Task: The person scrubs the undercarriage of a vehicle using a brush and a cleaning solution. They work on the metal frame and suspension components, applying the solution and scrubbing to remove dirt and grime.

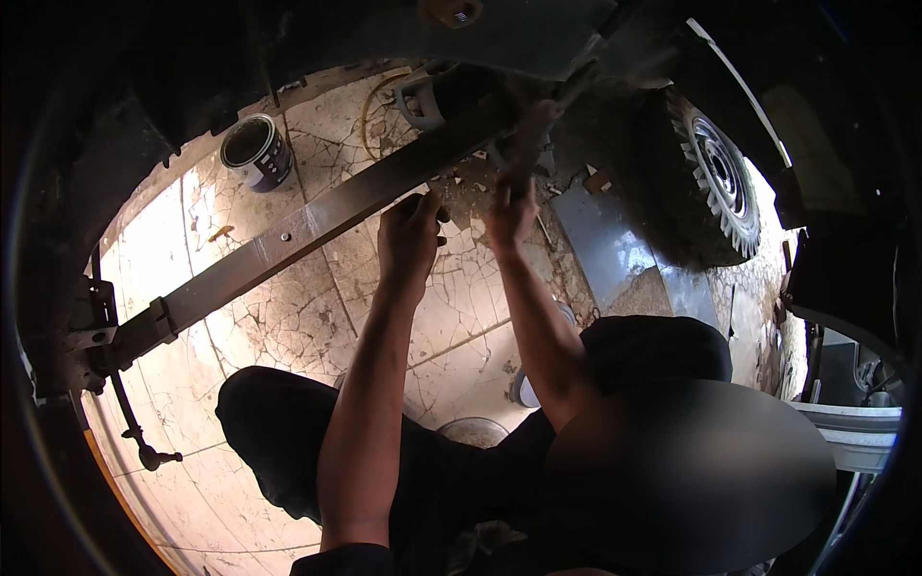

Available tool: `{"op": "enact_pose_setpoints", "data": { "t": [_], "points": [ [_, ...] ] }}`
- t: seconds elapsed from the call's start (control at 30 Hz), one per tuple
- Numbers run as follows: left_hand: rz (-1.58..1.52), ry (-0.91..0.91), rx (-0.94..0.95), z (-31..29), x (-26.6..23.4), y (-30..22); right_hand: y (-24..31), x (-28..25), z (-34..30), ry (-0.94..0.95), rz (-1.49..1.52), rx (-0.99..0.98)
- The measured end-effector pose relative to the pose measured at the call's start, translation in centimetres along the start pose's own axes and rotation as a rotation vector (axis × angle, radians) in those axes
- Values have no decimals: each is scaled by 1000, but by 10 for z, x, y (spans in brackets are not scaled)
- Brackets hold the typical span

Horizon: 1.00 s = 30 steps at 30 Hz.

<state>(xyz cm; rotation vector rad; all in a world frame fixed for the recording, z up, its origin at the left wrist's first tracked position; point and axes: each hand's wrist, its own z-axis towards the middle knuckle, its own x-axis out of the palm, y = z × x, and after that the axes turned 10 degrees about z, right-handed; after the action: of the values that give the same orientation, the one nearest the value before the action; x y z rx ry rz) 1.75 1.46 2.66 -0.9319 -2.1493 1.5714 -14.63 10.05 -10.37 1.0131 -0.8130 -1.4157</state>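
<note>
Right hand [512, 216]: fingers closed around the dark lower end of a long tool [534, 130]. The tool extends from the top of the fist, past the near edge of a metal beam [288, 228] towards the beam's far right end. Left hand [410, 230]: raised just beside the beam's near edge, fingers curled; whether they pinch anything cannot be told. The two hands are apart, the left nearer the beam's middle.

On the cracked tiled floor [461, 298], an open can [257, 158] stands beyond the beam's far edge. A wheel [715, 178] stands to the right, with a grey sheet [600, 240] lying between it and the right hand.

Visibility: the tool is smeared by blur, and its upper end merges with dark parts overhead, so its exact kind is not established. The beam's right end is lost in shadow. A blurred oval patch [691, 470] conceals much of the lower right.
</note>
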Motion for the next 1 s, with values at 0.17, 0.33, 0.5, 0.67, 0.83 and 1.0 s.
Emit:
{"op": "enact_pose_setpoints", "data": {
  "t": [0.17, 0.33, 0.5, 0.67, 0.83, 1.0],
  "points": [
    [13, 91, 31, 1, -1, 8, 10, 6, 32, -66, 28, -34],
    [-98, 164, 37, 1, -11, 0, -1, -1, -5, 67, -79, 160],
    [-197, 131, 135, -4, -11, 2, 49, 10, 4, 9, -75, 121],
    [-47, 175, 153, 6, 2, 11, -21, -25, -7, 77, -208, 224],
    [39, 181, 105, 10, 2, 30, -7, -19, -23, -11, 1, 96],
    [130, 183, 72, 4, -8, 34, 35, 13, 5, -20, -42, 98]
  ]
}}
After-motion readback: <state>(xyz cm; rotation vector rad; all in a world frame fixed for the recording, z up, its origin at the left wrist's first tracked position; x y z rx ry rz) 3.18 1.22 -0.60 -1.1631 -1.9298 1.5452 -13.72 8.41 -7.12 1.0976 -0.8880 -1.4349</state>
